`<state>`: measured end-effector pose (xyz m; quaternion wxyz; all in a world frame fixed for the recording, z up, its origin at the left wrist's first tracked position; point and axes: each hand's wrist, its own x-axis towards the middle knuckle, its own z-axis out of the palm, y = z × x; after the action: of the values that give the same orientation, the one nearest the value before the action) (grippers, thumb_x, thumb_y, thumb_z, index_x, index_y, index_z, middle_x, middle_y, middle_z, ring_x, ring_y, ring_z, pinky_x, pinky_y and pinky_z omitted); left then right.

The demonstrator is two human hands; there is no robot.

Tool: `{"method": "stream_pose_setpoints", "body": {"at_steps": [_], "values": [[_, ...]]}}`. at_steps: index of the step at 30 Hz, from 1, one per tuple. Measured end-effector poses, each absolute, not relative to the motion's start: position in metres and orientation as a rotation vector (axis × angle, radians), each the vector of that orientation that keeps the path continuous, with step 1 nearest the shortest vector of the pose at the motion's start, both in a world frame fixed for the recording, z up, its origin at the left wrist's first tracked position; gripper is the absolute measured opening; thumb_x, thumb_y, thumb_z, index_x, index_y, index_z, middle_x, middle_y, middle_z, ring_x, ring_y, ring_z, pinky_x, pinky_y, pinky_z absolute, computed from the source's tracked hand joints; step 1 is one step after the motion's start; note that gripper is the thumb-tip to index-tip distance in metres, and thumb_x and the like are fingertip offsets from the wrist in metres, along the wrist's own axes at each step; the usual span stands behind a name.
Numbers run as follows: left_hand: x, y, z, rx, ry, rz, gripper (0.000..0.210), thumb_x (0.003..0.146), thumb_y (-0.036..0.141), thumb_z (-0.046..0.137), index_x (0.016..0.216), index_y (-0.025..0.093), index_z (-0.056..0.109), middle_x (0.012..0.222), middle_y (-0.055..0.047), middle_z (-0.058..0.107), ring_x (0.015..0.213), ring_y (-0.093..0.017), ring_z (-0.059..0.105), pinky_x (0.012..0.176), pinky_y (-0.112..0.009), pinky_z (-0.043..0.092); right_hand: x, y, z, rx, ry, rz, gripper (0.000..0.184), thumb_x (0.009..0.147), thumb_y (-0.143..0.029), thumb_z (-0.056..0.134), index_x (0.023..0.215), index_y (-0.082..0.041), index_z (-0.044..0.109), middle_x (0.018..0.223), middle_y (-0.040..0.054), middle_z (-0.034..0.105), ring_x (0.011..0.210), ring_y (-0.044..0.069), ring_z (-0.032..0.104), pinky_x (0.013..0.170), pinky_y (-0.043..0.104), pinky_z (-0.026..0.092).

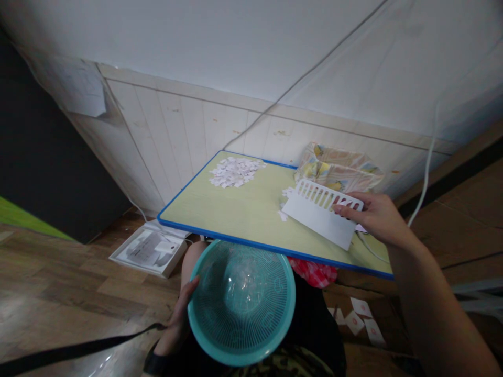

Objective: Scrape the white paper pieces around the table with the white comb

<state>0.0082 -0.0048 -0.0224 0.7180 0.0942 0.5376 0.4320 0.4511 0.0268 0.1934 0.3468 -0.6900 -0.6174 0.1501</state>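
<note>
My left hand (181,309) is closed on the left rim of a round teal plastic colander (241,358), which sits over my lap below the table edge. Glossy, clear pieces (247,283) lie in its bottom; I cannot make out what they are. Over the right part of the table, my right hand (379,220) grips a white plastic panel (320,220) with a row of slots by its corner, thumb on the near face. Small white paper pieces (283,213) peek out past the panel's left end, and the rest behind it is hidden.
A pile of white paper pieces (236,172) lies at the far left of the blue-edged table (188,212). A patterned fabric bin (341,173) stands at the back right. An open white box (147,251) and loose cards (354,322) lie below. A cable (306,76) runs along the wall.
</note>
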Motion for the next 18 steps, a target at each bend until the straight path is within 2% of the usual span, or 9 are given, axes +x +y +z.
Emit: {"method": "stream_pose_setpoints", "body": {"at_steps": [4,6,10,15,18], "values": [[0.008,-0.002,-0.024,0.226,1.218,0.969,0.025,0.085,0.04,0.09,0.094,0.017,0.089,0.096,-0.01,0.092,0.102,-0.037,0.088,0.088,-0.034,0.072,0.451,0.023,0.194,-1.796,-1.658,0.395,0.054,0.079,-0.074,0.089,0.091,-0.022,0.086,0.084,0.008,0.084,0.071,0.027,0.072,0.059,0.037,0.056],[0.008,-0.001,-0.026,0.223,1.224,0.97,0.022,0.089,0.038,0.085,0.091,0.017,0.088,0.09,-0.01,0.091,0.092,-0.035,0.087,0.084,-0.035,0.072,0.456,0.02,0.195,-1.806,-1.658,0.426,0.057,0.078,-0.079,0.089,0.09,-0.023,0.087,0.084,0.0067,0.083,0.07,0.027,0.071,0.058,0.036,0.055],[0.007,-0.002,-0.031,0.243,1.155,0.962,0.027,0.086,0.049,0.09,0.095,0.024,0.09,0.094,-0.006,0.092,0.108,-0.041,0.087,0.096,-0.042,0.072,0.469,0.015,0.2,-1.821,-1.652,0.533,0.068,0.072,-0.086,0.091,0.096,-0.023,0.09,0.088,0.0081,0.085,0.074,0.028,0.073,0.061,0.037,0.059],[0.001,-0.002,-0.045,0.307,1.161,0.976,0.037,0.082,0.05,0.095,0.097,0.016,0.092,0.096,-0.012,0.092,0.109,-0.04,0.087,0.091,-0.036,0.071,0.485,0.01,0.207,-1.861,-1.56,0.611,0.069,0.071,-0.08,0.098,0.1,-0.018,0.091,0.093,0.0116,0.086,0.077,0.029,0.074,0.064,0.036,0.061],[-0.001,-0.001,-0.051,0.331,1.164,0.99,0.038,0.08,0.051,0.097,0.098,0.018,0.091,0.095,-0.01,0.092,0.112,-0.04,0.086,0.093,-0.035,0.071,0.494,0.01,0.208,-1.878,-1.531,0.605,0.067,0.072,-0.074,0.1,0.104,-0.016,0.092,0.094,0.0123,0.087,0.076,0.029,0.074,0.062,0.035,0.06]]}}
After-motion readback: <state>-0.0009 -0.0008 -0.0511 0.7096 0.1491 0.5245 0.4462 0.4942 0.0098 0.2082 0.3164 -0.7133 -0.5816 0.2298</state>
